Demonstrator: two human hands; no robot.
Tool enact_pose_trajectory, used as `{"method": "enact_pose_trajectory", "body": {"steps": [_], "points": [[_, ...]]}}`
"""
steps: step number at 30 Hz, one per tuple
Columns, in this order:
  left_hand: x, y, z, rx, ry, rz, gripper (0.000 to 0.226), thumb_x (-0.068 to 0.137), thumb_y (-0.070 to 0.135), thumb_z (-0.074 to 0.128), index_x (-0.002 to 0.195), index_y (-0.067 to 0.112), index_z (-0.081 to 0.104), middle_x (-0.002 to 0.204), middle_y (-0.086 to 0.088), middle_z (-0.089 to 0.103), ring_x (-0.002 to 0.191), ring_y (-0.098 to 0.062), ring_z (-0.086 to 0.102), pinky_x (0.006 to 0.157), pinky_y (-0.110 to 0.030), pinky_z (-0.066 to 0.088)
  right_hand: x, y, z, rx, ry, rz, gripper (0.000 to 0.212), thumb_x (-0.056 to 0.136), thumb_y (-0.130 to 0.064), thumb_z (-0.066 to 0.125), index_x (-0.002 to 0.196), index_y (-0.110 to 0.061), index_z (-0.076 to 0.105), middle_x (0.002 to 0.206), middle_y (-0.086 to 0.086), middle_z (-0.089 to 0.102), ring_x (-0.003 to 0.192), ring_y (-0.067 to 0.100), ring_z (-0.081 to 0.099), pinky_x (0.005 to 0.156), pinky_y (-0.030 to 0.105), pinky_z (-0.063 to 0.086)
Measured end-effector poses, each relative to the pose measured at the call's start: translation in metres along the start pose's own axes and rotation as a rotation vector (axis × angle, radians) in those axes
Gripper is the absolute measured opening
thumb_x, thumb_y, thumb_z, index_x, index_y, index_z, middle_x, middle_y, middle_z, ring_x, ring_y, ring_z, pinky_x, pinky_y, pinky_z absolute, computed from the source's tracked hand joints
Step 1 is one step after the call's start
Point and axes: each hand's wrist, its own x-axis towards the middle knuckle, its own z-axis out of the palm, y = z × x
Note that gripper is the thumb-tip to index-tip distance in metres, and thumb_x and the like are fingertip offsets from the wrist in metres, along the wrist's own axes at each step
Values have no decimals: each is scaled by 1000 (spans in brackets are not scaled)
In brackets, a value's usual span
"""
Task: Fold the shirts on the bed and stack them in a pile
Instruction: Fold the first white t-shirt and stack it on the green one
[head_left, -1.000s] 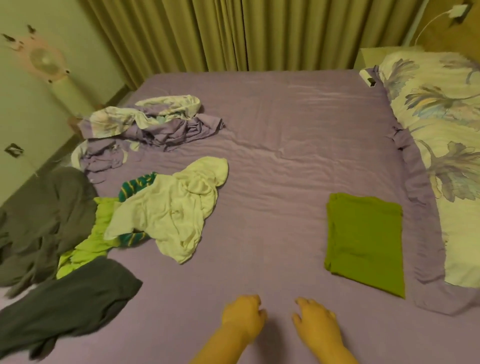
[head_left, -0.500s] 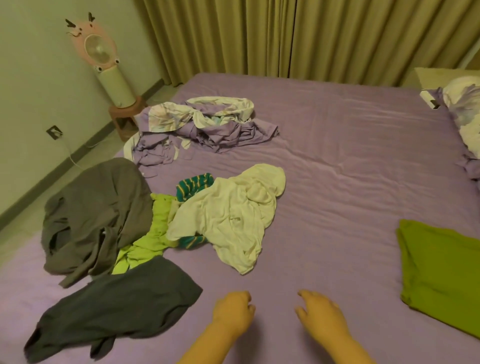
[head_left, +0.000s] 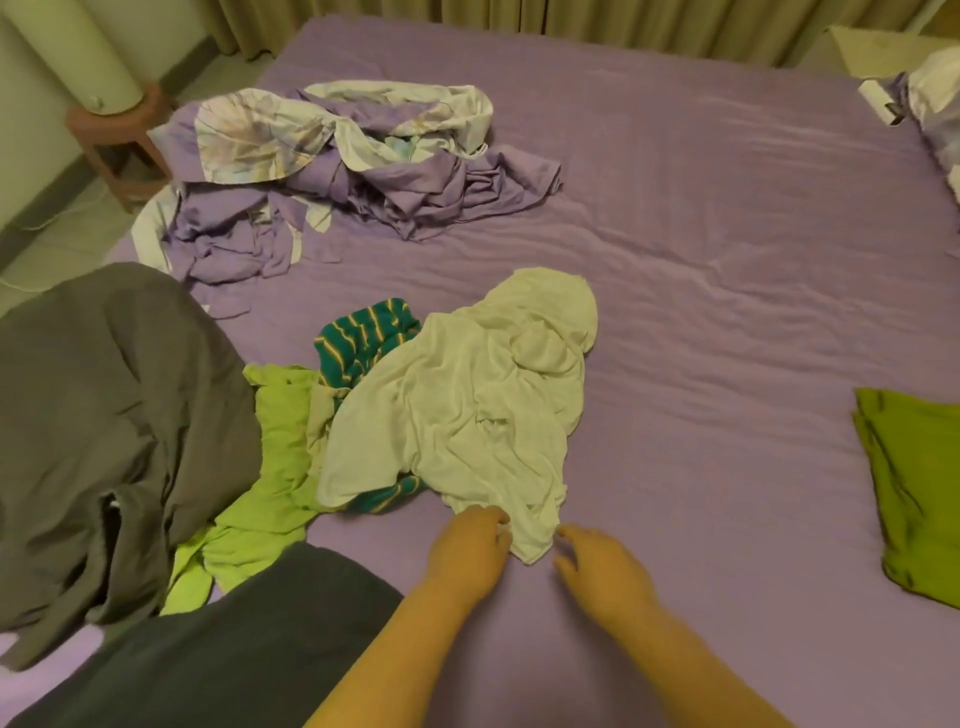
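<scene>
A crumpled white shirt (head_left: 467, 415) lies in the middle of the purple bed (head_left: 727, 270), on top of a teal striped shirt (head_left: 363, 338) and a lime green shirt (head_left: 280, 467). My left hand (head_left: 467, 545) has its fingers curled on the white shirt's near hem and pinches it. My right hand (head_left: 602, 571) hovers just right of that hem corner with its fingers loosely spread and holds nothing. One folded green shirt (head_left: 919, 493) lies flat at the right edge. A grey garment (head_left: 104, 415) and a darker grey one (head_left: 234, 649) lie to the left.
Crumpled purple and floral bedding (head_left: 337, 156) is heaped at the far left of the bed. A white fan column on a brown stool (head_left: 119, 130) stands on the floor beyond the left edge. A pillow (head_left: 935, 93) sits at the far right corner.
The view has swung left and down, closer to the clothes. Both hands have moved forward to the white shirt's near hem, and my left hand has taken hold of it.
</scene>
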Motion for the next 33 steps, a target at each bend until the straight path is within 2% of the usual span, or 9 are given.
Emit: {"method": "enact_pose_trajectory", "body": {"steps": [6, 11, 15, 18, 20, 22, 25, 28, 33], "points": [[21, 1, 24, -135, -29, -26, 41, 98, 29, 45, 137, 19, 43, 135, -3, 47, 121, -18, 48, 97, -26, 38, 31, -10, 4, 29, 25, 16, 38, 98, -29, 41, 136, -24, 42, 134, 3, 46, 119, 19, 49, 93, 30, 43], [18, 4, 22, -199, -25, -34, 44, 96, 27, 49, 139, 19, 40, 137, -1, 46, 123, -15, 46, 97, -21, 36, 40, -15, -4, 11, 95, -17, 24, 97, -28, 44, 110, -16, 61, 119, 2, 50, 111, 18, 46, 78, 25, 41], [-1, 30, 5, -330, 74, 32, 50, 89, 36, 60, 134, 19, 46, 127, 5, 51, 116, -11, 50, 90, -17, 37, 25, -17, -33, 309, 168, -121, 8, 90, -22, 59, 87, -19, 66, 99, 0, 56, 103, 18, 49, 78, 20, 36], [-19, 63, -23, -456, 225, 91, 28, 88, 34, 63, 112, 21, 58, 103, 9, 59, 92, -3, 54, 73, -12, 38, -1, -24, -77, 532, 209, -167, 22, 83, -20, 67, 66, -32, 61, 91, -6, 61, 97, 14, 53, 81, 20, 42], [-35, 89, -48, -498, 275, 171, 12, 91, 25, 57, 101, 19, 62, 85, 10, 61, 76, -1, 53, 66, -15, 40, -24, -29, -111, 646, 220, -229, 23, 83, -17, 69, 67, -32, 63, 91, -9, 63, 94, 12, 55, 74, 9, 39], [-57, 117, -76, -492, 268, 229, 11, 94, 20, 50, 97, 19, 61, 82, 7, 61, 73, -5, 54, 67, -21, 43, -49, -31, -143, 737, 250, -288, 17, 84, -16, 68, 72, -28, 67, 92, -5, 66, 92, 16, 58, 70, 6, 40], [-98, 163, -119, -504, 285, 287, 11, 93, 15, 45, 94, 18, 55, 82, 5, 55, 73, -8, 49, 64, -21, 39, -93, -27, -186, 821, 297, -376, 11, 90, -14, 61, 86, -22, 67, 97, 0, 68, 97, 18, 60, 77, 13, 44], [-151, 213, -157, -580, 342, 321, 13, 90, 12, 43, 89, 15, 55, 79, 5, 51, 73, -11, 45, 61, -21, 35, -143, -14, -221, 831, 284, -492, 25, 92, -7, 55, 94, -31, 61, 107, -9, 64, 106, 10, 58, 91, 22, 43], [-241, 287, -189, -622, 363, 390, 32, 87, 5, 41, 60, 20, 35, 61, 4, 30, 58, -14, 25, 56, -29, 21, -224, 16, -260, 740, 261, -647, 27, 93, -14, 57, 105, -38, 58, 116, -17, 60, 115, 5, 54, 98, 28, 44]]}}
